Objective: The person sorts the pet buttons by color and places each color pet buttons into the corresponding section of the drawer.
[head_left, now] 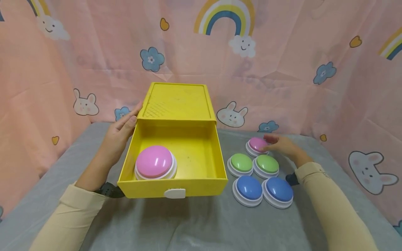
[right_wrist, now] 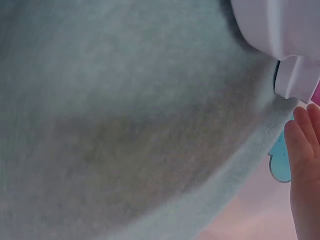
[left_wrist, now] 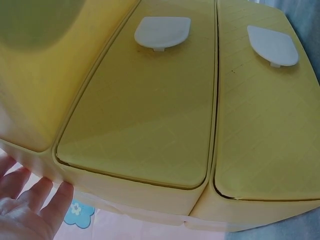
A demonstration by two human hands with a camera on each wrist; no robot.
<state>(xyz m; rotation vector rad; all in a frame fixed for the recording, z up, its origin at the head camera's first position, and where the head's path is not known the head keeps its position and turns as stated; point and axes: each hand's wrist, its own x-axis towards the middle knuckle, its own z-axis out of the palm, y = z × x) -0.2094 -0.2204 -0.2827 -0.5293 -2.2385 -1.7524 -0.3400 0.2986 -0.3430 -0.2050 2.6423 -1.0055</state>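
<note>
My left hand [head_left: 120, 129] rests against the left side of a yellow drawer unit [head_left: 179, 101], whose top drawer [head_left: 201, 188] is pulled out. In the left wrist view, the fingertips [left_wrist: 62, 192] touch the unit's edge with the fingers extended. Inside the drawer, at its left front, sits a large pink dome button [head_left: 154, 162] with a white base. My right hand [head_left: 284, 148] is at the right side of another pink button [head_left: 257, 143] on the table. Its thumb and fingers are spread beside the dome; the right wrist view shows straight fingers [right_wrist: 298, 145].
Two green buttons [head_left: 241, 162] stand side by side in front of the pink one on the table. Two blue buttons [head_left: 249, 187] lie nearer still. More drawer fronts with white handles [left_wrist: 162, 32] show in the left wrist view. A pink patterned curtain [head_left: 282, 42] hangs behind the grey-covered table [head_left: 201, 230].
</note>
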